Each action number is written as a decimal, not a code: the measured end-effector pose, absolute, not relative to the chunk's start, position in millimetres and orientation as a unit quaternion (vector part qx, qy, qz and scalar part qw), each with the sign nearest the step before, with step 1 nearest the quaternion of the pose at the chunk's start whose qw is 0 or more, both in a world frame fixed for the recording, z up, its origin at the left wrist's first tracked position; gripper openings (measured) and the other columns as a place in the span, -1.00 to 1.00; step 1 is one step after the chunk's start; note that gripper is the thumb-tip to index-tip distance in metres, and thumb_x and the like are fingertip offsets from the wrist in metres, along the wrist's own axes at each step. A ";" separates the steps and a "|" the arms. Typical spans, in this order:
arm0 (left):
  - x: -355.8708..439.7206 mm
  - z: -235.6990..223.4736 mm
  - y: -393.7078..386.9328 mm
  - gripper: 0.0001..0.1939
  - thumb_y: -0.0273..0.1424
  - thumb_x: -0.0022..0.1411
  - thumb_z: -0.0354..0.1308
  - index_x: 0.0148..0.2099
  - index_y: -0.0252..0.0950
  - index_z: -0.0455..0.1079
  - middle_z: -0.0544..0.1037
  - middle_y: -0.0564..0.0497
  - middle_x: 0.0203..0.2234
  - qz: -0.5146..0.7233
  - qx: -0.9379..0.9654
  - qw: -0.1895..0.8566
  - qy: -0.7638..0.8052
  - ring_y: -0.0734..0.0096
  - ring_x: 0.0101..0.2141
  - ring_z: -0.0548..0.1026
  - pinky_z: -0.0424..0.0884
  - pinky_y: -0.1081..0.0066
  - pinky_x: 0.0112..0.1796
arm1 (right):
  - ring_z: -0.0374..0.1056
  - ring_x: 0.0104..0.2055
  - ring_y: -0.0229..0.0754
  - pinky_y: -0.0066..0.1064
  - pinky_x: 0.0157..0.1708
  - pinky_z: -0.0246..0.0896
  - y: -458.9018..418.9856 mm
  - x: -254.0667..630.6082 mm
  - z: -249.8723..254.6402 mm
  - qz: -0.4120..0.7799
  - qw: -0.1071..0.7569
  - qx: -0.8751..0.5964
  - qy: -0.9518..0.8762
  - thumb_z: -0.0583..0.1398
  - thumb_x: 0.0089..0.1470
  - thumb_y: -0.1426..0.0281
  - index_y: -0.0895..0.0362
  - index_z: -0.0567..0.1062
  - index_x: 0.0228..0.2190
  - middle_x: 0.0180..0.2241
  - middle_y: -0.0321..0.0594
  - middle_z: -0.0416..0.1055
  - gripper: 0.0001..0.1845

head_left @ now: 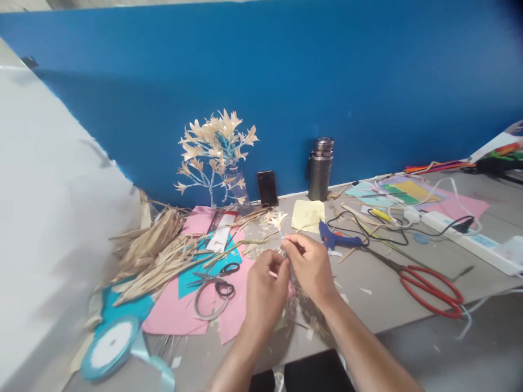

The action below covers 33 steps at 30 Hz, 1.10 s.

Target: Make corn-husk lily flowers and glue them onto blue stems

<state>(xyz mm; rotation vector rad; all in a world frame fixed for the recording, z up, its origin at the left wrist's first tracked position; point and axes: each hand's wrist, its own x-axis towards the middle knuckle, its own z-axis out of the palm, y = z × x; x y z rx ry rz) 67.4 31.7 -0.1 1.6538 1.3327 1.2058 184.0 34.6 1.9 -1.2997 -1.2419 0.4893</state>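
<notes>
A small cream handmade flower (279, 220) stands upright on a thin stem over the middle of the table. My right hand (309, 265) pinches this stem just below the petals. Lower down, my left hand (266, 284) is closed with thumb and fingers together on the same stem, most of which the fingers hide. A blue glue gun (341, 239) lies to the right of my right hand. Left of my left hand are small black-handled scissors (225, 280) and a grey tape ring (200, 310), on pink paper (175, 310).
Similar flowers (220, 133) stand in a clear bottle (236, 185) at the back, near a phone (267, 188) and a flask (321, 170). Dried husks (151, 239) and a ribbon spool (110, 345) lie left. Red-handled scissors (433, 291) and a power strip (469, 239) lie right.
</notes>
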 end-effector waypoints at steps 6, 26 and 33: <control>42.5 22.1 47.0 -0.77 -0.24 0.08 0.35 -0.33 -0.31 0.49 0.46 0.07 -0.53 0.509 0.481 0.583 0.411 0.44 -0.49 0.43 0.40 0.45 -0.47 | 0.24 -0.55 -0.28 -0.47 -0.53 0.10 30.1 189.0 12.6 0.437 0.561 -0.468 -0.525 0.28 0.10 0.20 0.14 0.58 -0.52 -0.58 -0.32 0.44 -0.71; 35.8 13.6 47.1 -0.78 -0.30 0.11 0.34 -0.45 -0.31 0.42 0.43 0.13 -0.59 0.586 0.472 0.477 0.455 0.53 -0.50 0.39 0.37 0.49 -0.35 | 0.47 -0.38 -0.14 -0.39 -0.36 0.26 16.8 163.3 7.8 0.299 0.538 -0.510 -0.601 0.27 0.13 0.37 0.06 0.68 -0.38 -0.39 -0.22 0.62 -0.85; 28.8 10.0 42.8 -0.64 -0.14 0.11 0.37 -0.16 -0.30 0.53 0.54 0.07 -0.49 0.579 0.422 0.554 0.424 0.46 -0.49 0.48 0.47 0.41 -0.34 | 0.37 -0.50 -0.21 -0.45 -0.49 0.22 12.9 165.6 8.3 0.330 0.569 -0.498 -0.566 0.24 0.13 0.36 0.10 0.65 -0.46 -0.54 -0.27 0.53 -0.80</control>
